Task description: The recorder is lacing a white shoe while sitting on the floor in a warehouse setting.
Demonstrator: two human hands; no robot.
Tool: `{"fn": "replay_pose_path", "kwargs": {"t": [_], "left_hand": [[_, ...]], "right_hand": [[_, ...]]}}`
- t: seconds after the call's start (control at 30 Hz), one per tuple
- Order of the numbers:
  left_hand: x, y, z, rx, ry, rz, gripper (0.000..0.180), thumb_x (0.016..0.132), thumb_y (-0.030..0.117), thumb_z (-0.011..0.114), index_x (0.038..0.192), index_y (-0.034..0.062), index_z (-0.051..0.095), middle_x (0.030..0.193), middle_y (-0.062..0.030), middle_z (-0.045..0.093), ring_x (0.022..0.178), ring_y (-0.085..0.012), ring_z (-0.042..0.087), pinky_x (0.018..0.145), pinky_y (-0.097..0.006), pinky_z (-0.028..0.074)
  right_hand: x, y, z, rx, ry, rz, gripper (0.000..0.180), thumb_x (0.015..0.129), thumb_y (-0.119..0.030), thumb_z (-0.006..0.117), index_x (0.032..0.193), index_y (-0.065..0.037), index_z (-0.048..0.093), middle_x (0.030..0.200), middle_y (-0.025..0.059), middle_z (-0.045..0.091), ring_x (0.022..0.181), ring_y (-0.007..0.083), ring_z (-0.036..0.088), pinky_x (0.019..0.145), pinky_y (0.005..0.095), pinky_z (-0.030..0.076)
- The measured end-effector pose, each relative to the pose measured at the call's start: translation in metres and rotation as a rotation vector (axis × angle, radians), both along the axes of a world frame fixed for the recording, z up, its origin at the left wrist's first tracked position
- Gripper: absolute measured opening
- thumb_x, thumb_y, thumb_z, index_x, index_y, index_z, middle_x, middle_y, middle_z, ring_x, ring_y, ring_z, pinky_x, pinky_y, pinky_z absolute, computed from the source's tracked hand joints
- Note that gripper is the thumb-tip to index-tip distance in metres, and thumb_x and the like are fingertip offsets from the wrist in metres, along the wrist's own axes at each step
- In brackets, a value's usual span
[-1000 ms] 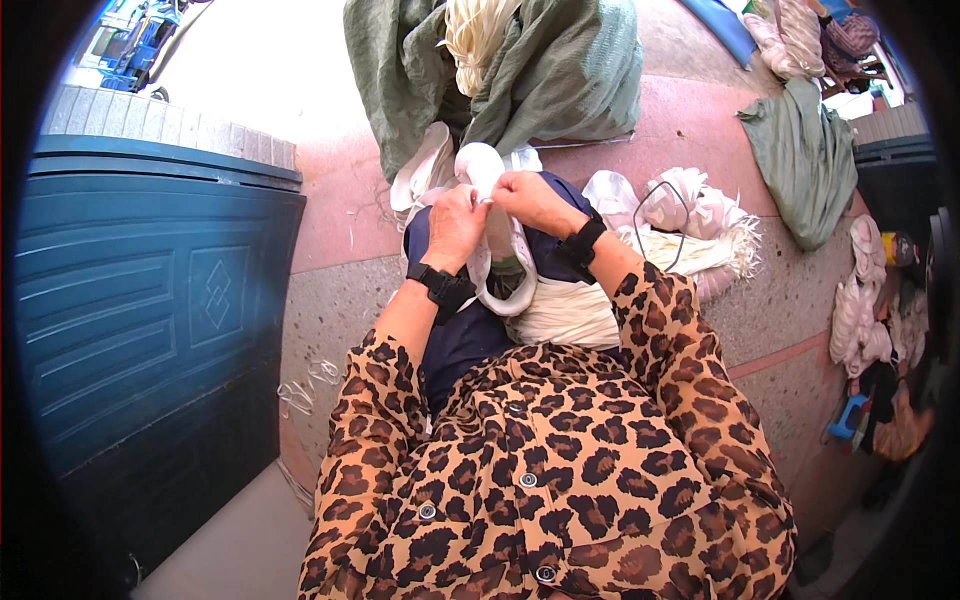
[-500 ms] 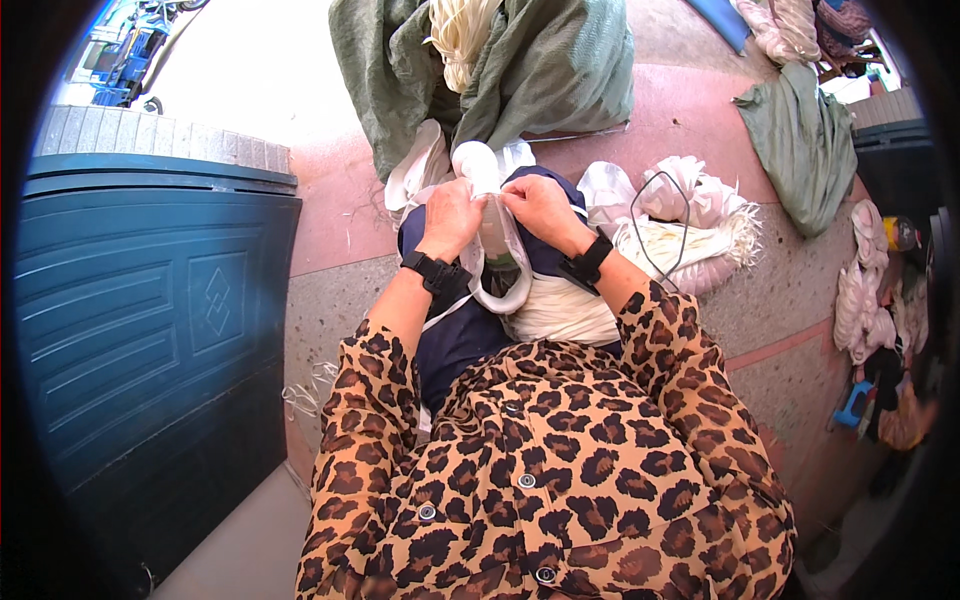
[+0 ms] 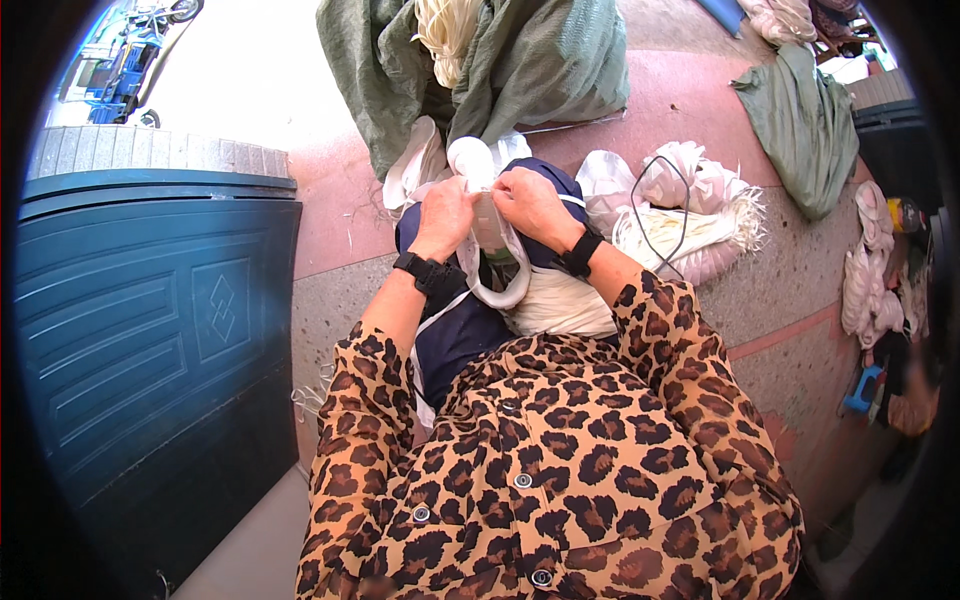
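Cloth, or something very like it, makes up the white looped piece point(image 3: 489, 222) at the front edge of the lap, between the knees of the dark blue trousers point(image 3: 455, 345); its rounded head points away from the body, its band curves back toward it. The left hand point(image 3: 447, 212) is pinched on its left side and the right hand point(image 3: 538, 205) on its right, fingertips close together just below that head (whether they touch is too small to tell). It looks light and soft, likely to fold rather than break, perhaps slightly slippery; the edges beside the head seem the surest hold, the thicker band a second.

Cream strands point(image 3: 560, 305) lie beside the band on the right, where a low sweep might snag. Just beyond the head, the green sack point(image 3: 565, 75) limits forward reach. Past the right knee, white bundles point(image 3: 685, 172) and a dark wire loop point(image 3: 687, 205) crowd the floor point(image 3: 340, 285); leftward, speckled floor runs to the foot of the blue door point(image 3: 120, 330), leaving that elbow more room.
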State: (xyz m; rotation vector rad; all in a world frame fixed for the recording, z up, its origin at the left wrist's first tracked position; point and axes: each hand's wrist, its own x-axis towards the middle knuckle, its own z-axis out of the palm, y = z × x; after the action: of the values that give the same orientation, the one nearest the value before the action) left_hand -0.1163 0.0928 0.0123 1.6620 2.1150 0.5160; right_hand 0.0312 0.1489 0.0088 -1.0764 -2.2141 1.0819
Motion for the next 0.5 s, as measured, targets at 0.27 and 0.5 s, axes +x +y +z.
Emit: {"fn": "replay_pose_path", "kwargs": {"t": [0.27, 0.5], "left_hand": [[0.0004, -0.0005, 0.0009, 0.049, -0.035, -0.001, 0.018, 0.072, 0.015, 0.061, 0.075, -0.0021, 0.056, 0.074, -0.0216, 0.057, 0.071, -0.0363, 0.056, 0.062, -0.040, 0.043], [-0.0014, -0.0011, -0.0010, 0.076, -0.057, 0.015, 0.020, 0.072, 0.016, 0.062, 0.073, -0.0024, 0.056, 0.069, -0.0219, 0.055, 0.064, -0.0349, 0.055, 0.057, -0.038, 0.042]], "right_hand": [[-0.0010, -0.0002, 0.0002, 0.006, 0.047, 0.001, 0.018, 0.072, -0.014, 0.051, 0.070, 0.002, 0.060, 0.072, 0.0207, 0.057, 0.072, 0.0357, 0.056, 0.067, 0.0423, 0.044], [-0.0078, 0.0021, -0.0052, 0.133, -0.046, 0.032, 0.018, 0.073, -0.013, 0.050, 0.068, 0.001, 0.059, 0.073, 0.0201, 0.056, 0.073, 0.0356, 0.055, 0.067, 0.0432, 0.044]]}}
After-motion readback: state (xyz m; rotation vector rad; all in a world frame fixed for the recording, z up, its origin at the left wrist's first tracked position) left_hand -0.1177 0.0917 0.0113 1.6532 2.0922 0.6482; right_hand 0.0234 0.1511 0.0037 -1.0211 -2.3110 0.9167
